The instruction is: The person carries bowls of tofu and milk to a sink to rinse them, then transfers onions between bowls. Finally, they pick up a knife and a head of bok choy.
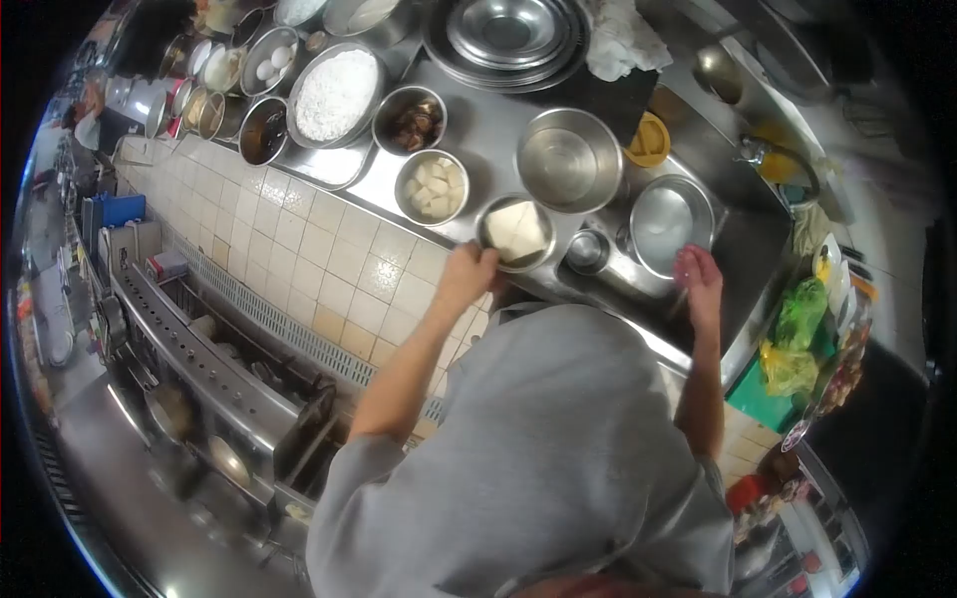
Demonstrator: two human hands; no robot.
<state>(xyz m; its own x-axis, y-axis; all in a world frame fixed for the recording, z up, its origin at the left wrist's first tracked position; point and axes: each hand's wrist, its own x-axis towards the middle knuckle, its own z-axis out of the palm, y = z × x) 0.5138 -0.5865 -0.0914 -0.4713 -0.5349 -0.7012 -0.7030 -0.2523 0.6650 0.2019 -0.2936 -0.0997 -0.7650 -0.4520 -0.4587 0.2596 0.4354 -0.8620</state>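
Observation:
My left hand (471,275) is closed at the near left rim of a small steel bowl (546,257) that holds a pale block (518,230). The fingertips are partly hidden. At the near right edge of a steel bowl of cloudy liquid (666,227), my right hand (701,277) is raised with its fingers loosely curled and slightly apart, nothing visible in them. Between these two bowls stands a small metal cup (587,252). A large, shiny steel bowl (568,159) is behind them. White chunks (437,187) fill another bowl to the left.
A bowl of dark brown pieces (417,124), a basin of white powder (337,94) and stacked metal plates (506,32) stand farther back. The sink (743,234) and its tap (755,151) lie right. Green and yellow bags (795,344) sit at far right.

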